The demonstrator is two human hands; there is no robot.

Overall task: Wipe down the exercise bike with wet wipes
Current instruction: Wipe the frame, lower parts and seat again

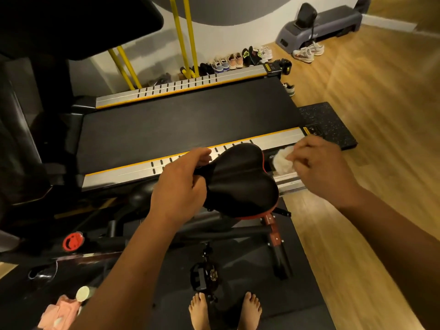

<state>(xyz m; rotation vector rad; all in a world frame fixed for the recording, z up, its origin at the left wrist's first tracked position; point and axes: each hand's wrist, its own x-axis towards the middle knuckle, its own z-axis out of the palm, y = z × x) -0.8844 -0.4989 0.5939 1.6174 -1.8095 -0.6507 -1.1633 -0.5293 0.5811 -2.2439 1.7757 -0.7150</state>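
Note:
The exercise bike's black saddle (240, 182) with red trim sits in the middle of the view, its narrow nose pointing left. My left hand (181, 186) grips the nose of the saddle, fingers curled round it. My right hand (321, 167) is just right of the saddle's wide rear and pinches a crumpled white wet wipe (283, 160), which sits beside the saddle's rear edge. Below the saddle I see the red seat post (272, 231), the dark bike frame (166, 236), a red knob (73, 241) and a black pedal (206, 277).
A treadmill (185, 125) with yellow-edged side rails lies just beyond the bike. Pink cloth and a pale bottle (83, 292) lie at lower left. My bare feet (225, 313) stand on a dark mat. Shoes (238, 60) line the wall; a grey step platform (319, 27) stands far right on wooden floor.

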